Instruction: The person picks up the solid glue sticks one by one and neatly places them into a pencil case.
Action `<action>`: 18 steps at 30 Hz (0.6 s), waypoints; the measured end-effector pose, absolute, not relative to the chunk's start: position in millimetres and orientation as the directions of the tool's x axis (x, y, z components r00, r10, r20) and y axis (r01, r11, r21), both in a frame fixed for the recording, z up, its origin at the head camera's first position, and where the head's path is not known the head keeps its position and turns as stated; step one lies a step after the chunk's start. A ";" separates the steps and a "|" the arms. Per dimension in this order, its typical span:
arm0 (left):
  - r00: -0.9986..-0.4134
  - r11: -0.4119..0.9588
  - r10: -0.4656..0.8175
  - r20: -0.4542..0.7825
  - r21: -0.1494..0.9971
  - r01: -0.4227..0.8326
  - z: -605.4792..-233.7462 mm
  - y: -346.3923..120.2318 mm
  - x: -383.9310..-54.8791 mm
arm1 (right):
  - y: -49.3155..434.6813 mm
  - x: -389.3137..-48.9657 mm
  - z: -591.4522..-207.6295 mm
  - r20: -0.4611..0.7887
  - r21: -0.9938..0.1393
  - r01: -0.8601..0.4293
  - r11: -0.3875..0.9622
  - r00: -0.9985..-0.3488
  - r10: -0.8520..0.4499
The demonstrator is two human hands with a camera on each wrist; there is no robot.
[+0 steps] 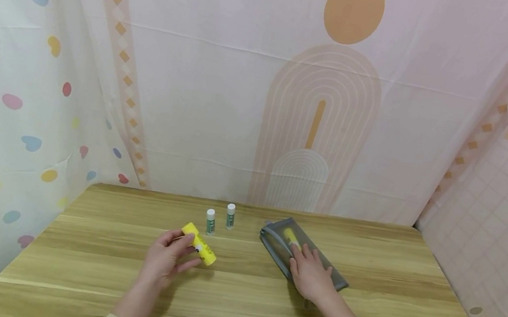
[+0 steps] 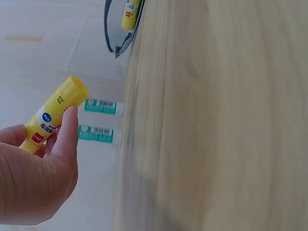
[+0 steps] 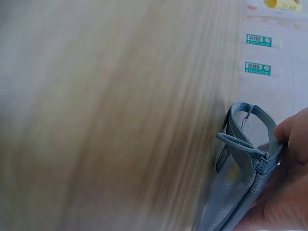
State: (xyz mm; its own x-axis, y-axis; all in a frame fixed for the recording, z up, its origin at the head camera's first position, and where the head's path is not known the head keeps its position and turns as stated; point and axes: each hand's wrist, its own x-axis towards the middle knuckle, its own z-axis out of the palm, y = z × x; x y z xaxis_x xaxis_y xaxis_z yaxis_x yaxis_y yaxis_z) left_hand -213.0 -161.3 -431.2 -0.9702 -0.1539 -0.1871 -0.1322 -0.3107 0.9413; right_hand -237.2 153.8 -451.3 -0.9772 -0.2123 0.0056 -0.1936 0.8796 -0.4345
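Note:
My left hand [image 1: 162,262] holds a yellow glue stick [image 1: 204,251] above the table, pinched between thumb and fingers. The left wrist view shows its printed label, and the stick is tilted. To the right, my right hand [image 1: 312,278] grips the upper side of a grey mesh zip pouch [image 1: 275,245]. In the right wrist view the pouch's mouth [image 3: 248,107] gapes, with fingertips at its rim. Through the mesh another yellow glue stick [image 1: 290,237] shows inside, partly hidden by the right hand in the head view.
Two small white-capped glue sticks with green labels, a nearer one [image 1: 210,222] and a farther one [image 1: 231,217], stand upright between the hands, toward the back of the wooden table [image 1: 228,311]. Patterned curtains [image 1: 215,90] hang behind the table and along both sides.

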 end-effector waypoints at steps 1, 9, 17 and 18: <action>-0.970 -0.309 -0.153 -0.187 0.942 -0.133 -431.1 -158.5 -213.2 | 153.8 -237.2 -451.2 0.005 -0.434 -0.193 0.880 -0.977 -0.212; -0.972 -0.325 -0.150 -0.179 0.938 -0.123 -432.6 -136.5 -218.6 | 153.6 -236.3 -449.9 0.004 -0.436 -0.194 0.879 -0.977 -0.214; -0.980 -0.331 -0.118 -0.161 0.937 -0.114 -433.9 -114.2 -221.0 | 154.7 -236.4 -450.6 0.015 -0.434 -0.198 0.879 -0.977 -0.213; -0.981 -0.330 -0.113 -0.158 0.937 -0.113 -434.1 -111.7 -221.3 | 154.7 -236.4 -450.7 0.016 -0.433 -0.200 0.879 -0.977 -0.214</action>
State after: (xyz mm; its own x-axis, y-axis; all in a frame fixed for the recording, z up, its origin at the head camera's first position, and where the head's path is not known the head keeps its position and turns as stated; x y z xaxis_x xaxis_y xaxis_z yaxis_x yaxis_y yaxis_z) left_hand -221.3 -111.7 -434.1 -0.9809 -0.1131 -0.1583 -0.1131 -0.3304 0.9370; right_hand -236.4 154.7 -450.7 -0.9768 -0.2136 0.0165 -0.1995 0.8790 -0.4331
